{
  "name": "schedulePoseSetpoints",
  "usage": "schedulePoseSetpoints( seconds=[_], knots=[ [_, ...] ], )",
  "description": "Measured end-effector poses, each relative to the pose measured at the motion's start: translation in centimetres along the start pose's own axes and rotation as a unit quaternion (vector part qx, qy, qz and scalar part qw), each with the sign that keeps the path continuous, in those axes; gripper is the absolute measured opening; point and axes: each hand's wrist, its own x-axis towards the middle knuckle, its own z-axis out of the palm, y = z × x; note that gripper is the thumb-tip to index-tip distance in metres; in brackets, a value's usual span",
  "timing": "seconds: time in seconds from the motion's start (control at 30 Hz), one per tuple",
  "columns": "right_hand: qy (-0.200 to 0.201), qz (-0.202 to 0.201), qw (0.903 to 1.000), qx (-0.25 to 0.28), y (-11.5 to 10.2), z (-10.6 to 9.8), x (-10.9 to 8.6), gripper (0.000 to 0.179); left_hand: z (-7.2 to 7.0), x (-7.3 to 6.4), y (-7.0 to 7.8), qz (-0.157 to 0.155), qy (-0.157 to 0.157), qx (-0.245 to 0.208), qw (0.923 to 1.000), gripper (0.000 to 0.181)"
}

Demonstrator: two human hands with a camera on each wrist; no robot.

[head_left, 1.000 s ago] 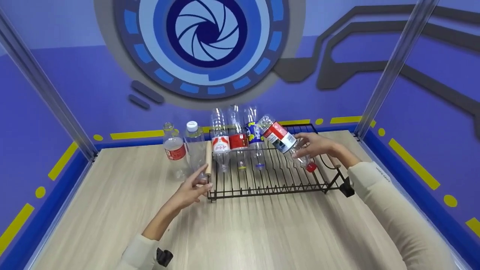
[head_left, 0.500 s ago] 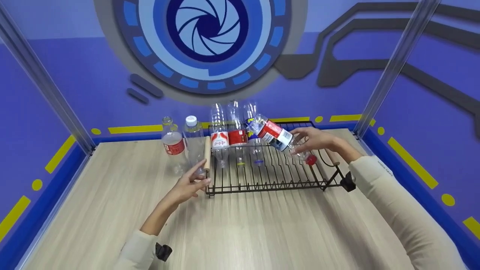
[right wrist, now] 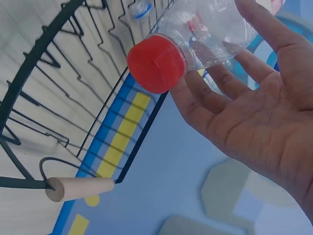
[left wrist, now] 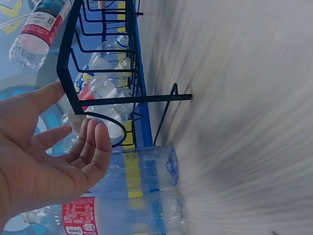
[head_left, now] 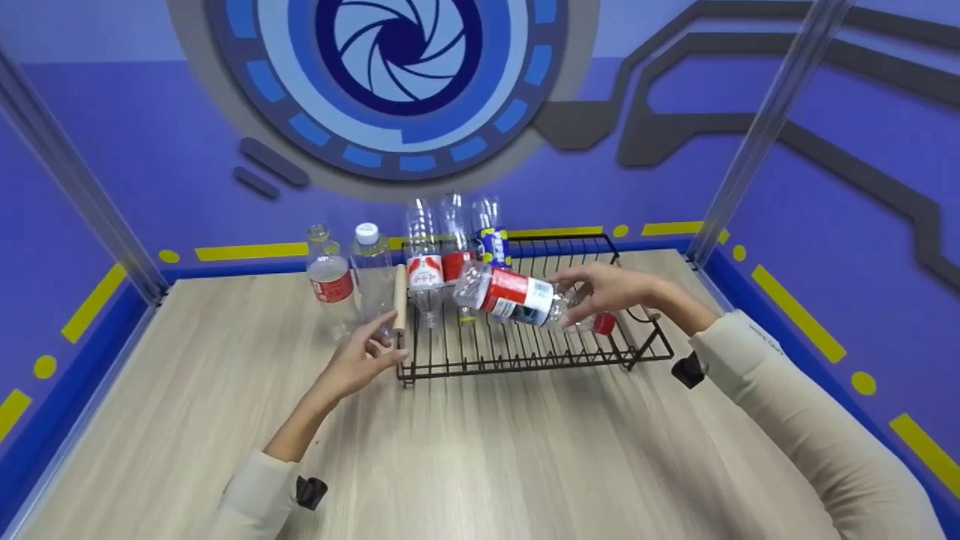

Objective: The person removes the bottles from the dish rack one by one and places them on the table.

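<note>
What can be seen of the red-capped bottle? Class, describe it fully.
The red-capped bottle looks like clear, colourless plastic and appears empty. A red, white and dark label wraps its middle; its red cap is on. Tilted nearly sideways, cap end lower and pointing right, it is held near the cap by the right hand, above the wire rack.

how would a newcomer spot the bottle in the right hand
Find the dark wire rack on the table. Over it, the right hand holds a clear bottle sideways, its label red and white. Its red cap sets it apart: no other bottle shows one.
</note>
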Motion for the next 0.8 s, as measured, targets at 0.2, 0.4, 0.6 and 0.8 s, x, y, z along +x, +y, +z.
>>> schedulePoseSetpoints(
  seconds=[0.2, 0.4, 0.6, 0.8],
  knots=[
    [-0.031, -0.012, 0.9994, 0.001, -1.7, 1.2, -0.3, 0.079, -0.2, -0.1, 1.2, 0.044, 0.060, 0.028, 0.9968, 0.051],
    [-0.035, -0.036, 0.9975, -0.049, -2.4, 2.6, -0.5, 0.076, -0.4, -0.6, 3.2, 0.113, 0.035, 0.023, 0.9927, 0.056],
    [-0.031, -0.044, 0.9948, -0.087, -3.2, 3.7, 0.1, 0.077, -0.5, -1.5, 4.6, 0.170, -0.072, 0.030, 0.9823, 0.080],
    [-0.030, -0.052, 0.9934, -0.098, -3.6, 4.6, 0.6, 0.075, -0.3, -2.2, 4.9, 0.167, -0.070, 0.060, 0.9817, 0.085]
  ],
)
